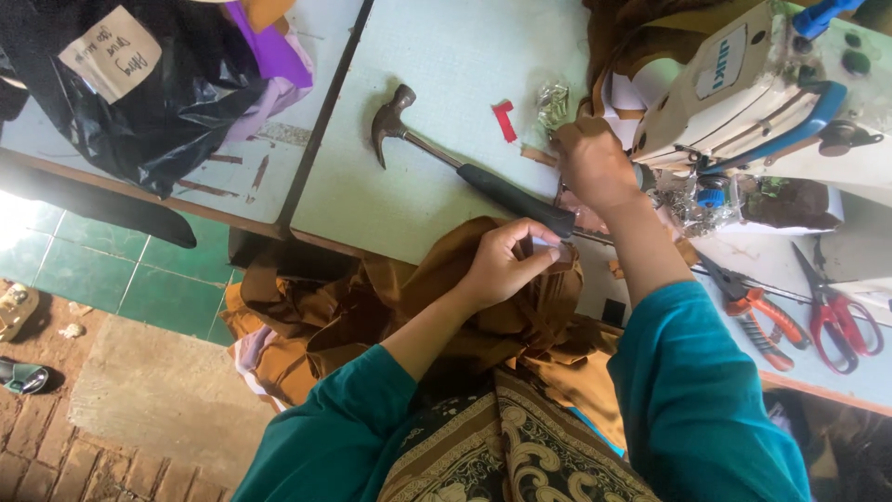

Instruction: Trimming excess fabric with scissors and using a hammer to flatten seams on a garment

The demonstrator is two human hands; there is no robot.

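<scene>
Brown cloth (372,307) is bunched on my lap and hangs over the table's near edge. My left hand (506,260) pinches a fold of this cloth at the table edge, close to the black handle of a hammer (465,167). My right hand (595,167) reaches forward to the cloth by the needle area of a cream sewing machine (743,93), fingers curled down on the fabric. Whether it grips or only presses the cloth is hidden.
A red scrap (505,121) and a small clear bag (554,100) lie beyond the hammer on the pale table (437,56). Orange-handled pliers (757,311) and red scissors (841,311) lie to the right. A black plastic bag (139,84) with purple cloth sits on the left table.
</scene>
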